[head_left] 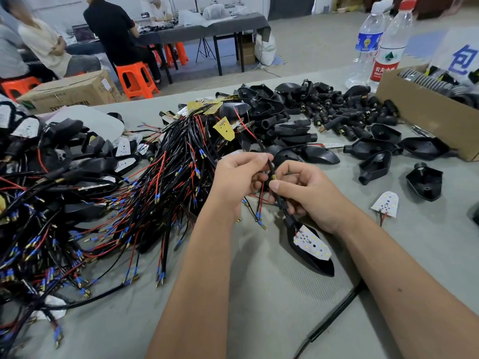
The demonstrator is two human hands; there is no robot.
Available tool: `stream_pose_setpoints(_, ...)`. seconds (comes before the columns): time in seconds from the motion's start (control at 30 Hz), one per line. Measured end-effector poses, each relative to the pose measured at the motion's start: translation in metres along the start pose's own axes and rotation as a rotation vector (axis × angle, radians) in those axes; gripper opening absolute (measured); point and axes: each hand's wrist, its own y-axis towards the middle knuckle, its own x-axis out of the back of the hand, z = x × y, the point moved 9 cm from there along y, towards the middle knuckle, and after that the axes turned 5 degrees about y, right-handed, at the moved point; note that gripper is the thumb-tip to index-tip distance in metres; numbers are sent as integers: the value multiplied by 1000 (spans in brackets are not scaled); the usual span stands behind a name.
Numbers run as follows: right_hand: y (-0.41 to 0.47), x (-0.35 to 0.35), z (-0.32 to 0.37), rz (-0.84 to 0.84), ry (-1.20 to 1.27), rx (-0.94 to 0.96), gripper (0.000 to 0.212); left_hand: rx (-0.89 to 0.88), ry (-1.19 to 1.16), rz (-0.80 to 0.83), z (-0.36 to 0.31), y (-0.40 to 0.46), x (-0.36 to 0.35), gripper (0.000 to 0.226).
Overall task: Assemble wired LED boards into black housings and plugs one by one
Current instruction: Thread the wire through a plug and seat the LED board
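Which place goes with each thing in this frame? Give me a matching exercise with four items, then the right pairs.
Things:
1. white LED board with red wire
2. brown cardboard box
3. tangled pile of black and red wires
4. black teardrop housing holding a white board

Places:
A. table's left side
B. below the right hand
C. far right, beside two bottles
D. lying loose, right of the hands

Pairs: 1-D, 2-C, 3-A, 4-B

White LED board (312,244) inside black housing (315,263)
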Motion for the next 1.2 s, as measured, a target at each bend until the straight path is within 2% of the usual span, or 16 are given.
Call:
stream_pose_setpoints(0.3,0,1,3,-14,15,2,20,-89,-74,-122,-10,1,2,14)
stream_pose_setpoints(0.43,0,11,4,-150,80,35,20,-32,-90,-100,-3,4,-2,17)
stream_pose_setpoints(0.5,-2,24,5,-285,164,73,22,66,-25,-32,4,3,-7,26)
stream_pose_setpoints(0.57,-3,37,5,-408,251,99,24,132,85,103,10,1,-15,37)
stream_pose_setpoints(0.67,-6,50,5,-514,335,134,27,108,274,333,13,-10,-28,47)
stream_pose_setpoints(0.73,-7,55,4,-542,353,136,25,68,326,396,12,-14,-33,45)
stream_pose_setpoints(0.83,-7,58,1,-535,393,117,15,47,282,309,9,-14,-28,27)
stream_pose_setpoints(0.93,-4,56,0,-496,465,113,6,34,234,268,7,-14,-23,19)
stream_pose_setpoints(1.2,-1,46,3,-334,659,97,16,-46,125,257,-1,-13,-19,26)
